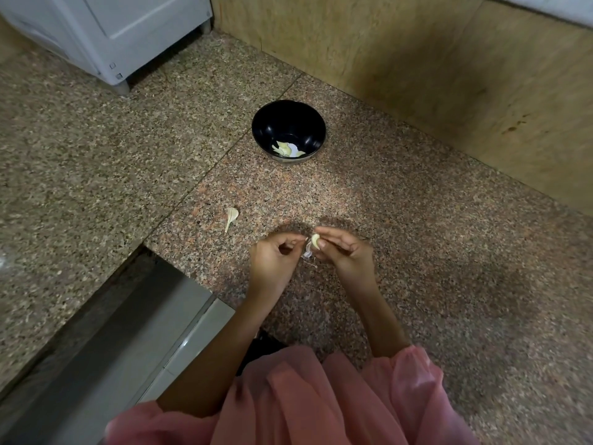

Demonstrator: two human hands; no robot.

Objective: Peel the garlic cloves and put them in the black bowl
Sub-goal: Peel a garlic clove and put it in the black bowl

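Nearest the camera, pink sleeves (337, 396) cover both upper arms, and the bare forearms reach out over a speckled granite counter (449, 252). The right hand (345, 252) pinches a pale, partly peeled garlic clove (315, 241) between thumb and fingertips. The left hand (272, 256) has its fingers curled, thumb and forefinger pinching a thin strip of papery skin (308, 252) that hangs just below the clove. A little farther out and to the left, a scrap of garlic peel with a stalk (231, 217) lies alone on the counter. Beyond the hands stands the black bowl (288, 131), upright, with several peeled cloves (285, 149) lying in its bottom. A white appliance (106, 33) sits in the far left corner.
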